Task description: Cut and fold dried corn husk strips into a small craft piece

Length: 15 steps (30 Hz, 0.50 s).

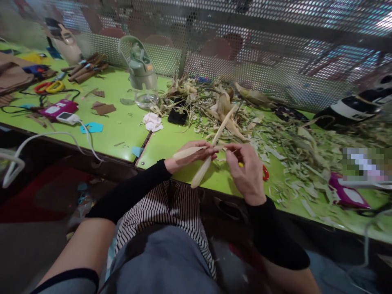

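Note:
My left hand [191,154] pinches crossed pale corn husk strips [200,173] near the front edge of the green table. One strip runs slantwise from low left to upper right, and another lies across it at the fingers. My right hand [245,169] is just to the right, its fingers curled and its thumb and index finger closed on the thin end of a husk strip. Part of a red and yellow handle [266,173], perhaps of scissors, shows from behind the right hand.
Husk scraps [294,175] litter the table's right side, with a heap of dry husks [225,102] behind. A green-lidded water bottle [142,73], a black phone [177,116], scissors [50,86], a magenta device [59,108] and a dark bottle [352,107] stand or lie around. Perforated metal [211,41] rises behind.

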{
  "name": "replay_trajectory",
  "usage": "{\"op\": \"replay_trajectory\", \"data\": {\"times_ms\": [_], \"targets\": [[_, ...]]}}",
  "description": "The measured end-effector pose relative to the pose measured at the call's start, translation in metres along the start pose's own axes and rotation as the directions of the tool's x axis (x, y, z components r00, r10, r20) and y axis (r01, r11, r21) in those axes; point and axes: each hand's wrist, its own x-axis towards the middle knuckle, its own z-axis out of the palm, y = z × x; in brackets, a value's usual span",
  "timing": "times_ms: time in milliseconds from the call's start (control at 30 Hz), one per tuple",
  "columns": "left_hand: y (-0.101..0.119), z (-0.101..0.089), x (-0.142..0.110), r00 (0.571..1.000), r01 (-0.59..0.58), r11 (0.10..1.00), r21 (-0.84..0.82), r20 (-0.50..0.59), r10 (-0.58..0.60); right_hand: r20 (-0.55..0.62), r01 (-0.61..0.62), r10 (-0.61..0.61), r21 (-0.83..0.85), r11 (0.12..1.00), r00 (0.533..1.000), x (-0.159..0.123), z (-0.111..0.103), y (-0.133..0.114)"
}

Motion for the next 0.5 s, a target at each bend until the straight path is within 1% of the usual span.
{"op": "replay_trajectory", "data": {"times_ms": [33,133,167,233,300,333,400,467,500], "targets": [[-0.001,0.0,0.001,1.0,-0.006,1.0,0.018,0.031,0.005,-0.016,-0.067,0.067,0.024,0.997,0.998,0.005,-0.001,-0.002],[-0.005,0.003,0.0,0.994,-0.086,0.993,0.082,0.071,0.08,0.089,-0.191,0.176,0.199,0.961,0.98,0.019,0.003,-0.005],[-0.006,0.004,-0.001,0.992,-0.11,0.989,0.101,0.071,0.103,0.106,-0.23,0.208,0.271,0.935,0.972,0.022,0.006,-0.005],[-0.004,0.007,-0.007,0.989,-0.137,0.981,0.138,0.077,0.127,0.079,-0.307,0.302,0.398,0.864,0.95,0.026,0.01,-0.006],[0.0,0.011,-0.014,0.984,-0.153,0.974,0.167,0.113,0.135,0.075,-0.374,0.387,0.476,0.796,0.919,0.028,0.013,-0.007],[0.002,0.013,-0.017,0.979,-0.166,0.971,0.174,0.144,0.141,0.108,-0.405,0.408,0.495,0.769,0.907,0.028,0.014,-0.007],[0.007,0.015,-0.021,0.962,-0.201,0.963,0.183,0.223,0.158,0.208,-0.452,0.404,0.495,0.742,0.891,0.029,0.016,-0.006],[0.008,0.015,-0.02,0.946,-0.228,0.958,0.174,0.273,0.175,0.293,-0.467,0.368,0.446,0.764,0.882,0.03,0.019,-0.002],[0.008,0.013,-0.018,0.946,-0.225,0.96,0.169,0.273,0.174,0.311,-0.456,0.351,0.393,0.798,0.883,0.031,0.02,0.001]]}}
